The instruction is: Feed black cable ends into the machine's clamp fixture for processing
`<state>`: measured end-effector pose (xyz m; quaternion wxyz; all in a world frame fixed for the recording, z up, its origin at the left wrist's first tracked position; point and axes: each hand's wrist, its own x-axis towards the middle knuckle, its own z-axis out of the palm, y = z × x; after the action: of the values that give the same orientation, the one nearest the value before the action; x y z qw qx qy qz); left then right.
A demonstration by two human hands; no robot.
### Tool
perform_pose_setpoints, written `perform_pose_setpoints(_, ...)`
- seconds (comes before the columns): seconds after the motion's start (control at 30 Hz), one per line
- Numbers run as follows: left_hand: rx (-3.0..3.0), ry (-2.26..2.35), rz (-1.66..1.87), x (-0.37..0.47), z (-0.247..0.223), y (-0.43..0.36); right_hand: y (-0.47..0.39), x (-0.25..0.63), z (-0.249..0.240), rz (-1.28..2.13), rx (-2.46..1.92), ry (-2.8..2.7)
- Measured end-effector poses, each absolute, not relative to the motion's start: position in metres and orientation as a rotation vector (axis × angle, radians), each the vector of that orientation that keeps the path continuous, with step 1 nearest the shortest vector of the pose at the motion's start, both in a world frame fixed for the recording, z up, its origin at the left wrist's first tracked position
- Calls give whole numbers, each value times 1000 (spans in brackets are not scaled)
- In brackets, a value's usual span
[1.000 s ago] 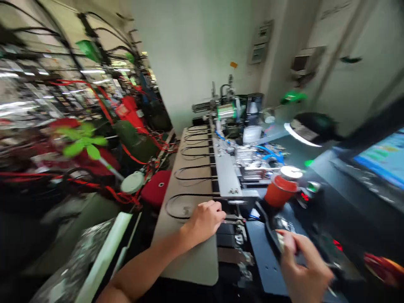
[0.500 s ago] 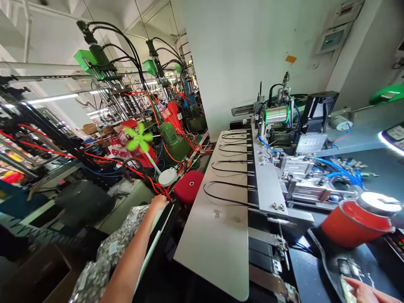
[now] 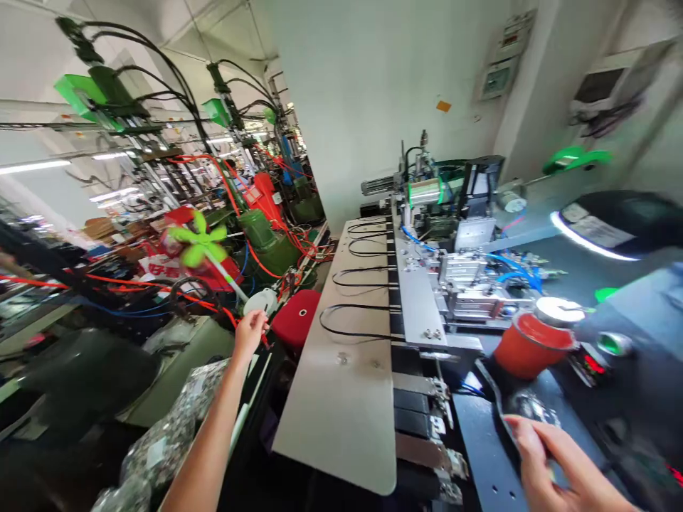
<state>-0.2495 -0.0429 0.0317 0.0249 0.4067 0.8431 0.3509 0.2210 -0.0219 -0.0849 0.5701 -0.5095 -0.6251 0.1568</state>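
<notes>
My left hand (image 3: 252, 333) is raised beside the round white base (image 3: 261, 303) of the green fan (image 3: 198, 240), left of the red stool (image 3: 297, 320). Its fingers are pinched together; what they hold, if anything, is too small to name. At the lower right, my right hand (image 3: 555, 455) has thumb and index finger close together near a dark tray (image 3: 494, 398) with small shiny metal parts. Anything between those fingertips cannot be made out. Black cable loops (image 3: 355, 321) lie on a pale metal plate (image 3: 346, 398) between the hands.
Beyond the plate's right edge stands a machine with metal cylinders (image 3: 469, 302) and a wire spool (image 3: 425, 193). A red pot (image 3: 533, 345) and a ring lamp (image 3: 597, 242) are at the right. Plastic bags of parts (image 3: 160, 441) lie at the lower left.
The view has turned right. My left hand has lifted from near the dark edge beside the stool. My right hand has come further into view, over the tray's near side.
</notes>
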Motion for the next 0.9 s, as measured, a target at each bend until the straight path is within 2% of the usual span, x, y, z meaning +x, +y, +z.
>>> perform_pose_setpoints(0.13,1530,2148,1174,-148,50,-4,-28,204,-50,657,-1026,-1523)
perform_pose_setpoints(0.23,1743,1516,881,-58,57,-2,-34,195,-36,960,-969,-1505)
perform_pose_setpoints(0.37,1859,1261,635,13,51,-14,-41,182,-30,1081,-965,-1333)
perform_pose_setpoints(0.5,2042,1254,584,20,36,-12,-39,181,-33,1081,-968,-1264)
perform_pose_setpoints(0.7,2366,1065,284,5,31,-9,-34,200,-31,1139,-967,-1711)
perform_pose_setpoints(0.77,2345,1081,340,6,31,-11,-34,198,-31,1097,-967,-1683)
perform_pose_setpoints(0.9,2116,1236,626,16,28,-15,-40,179,-34,768,-1000,-1456)
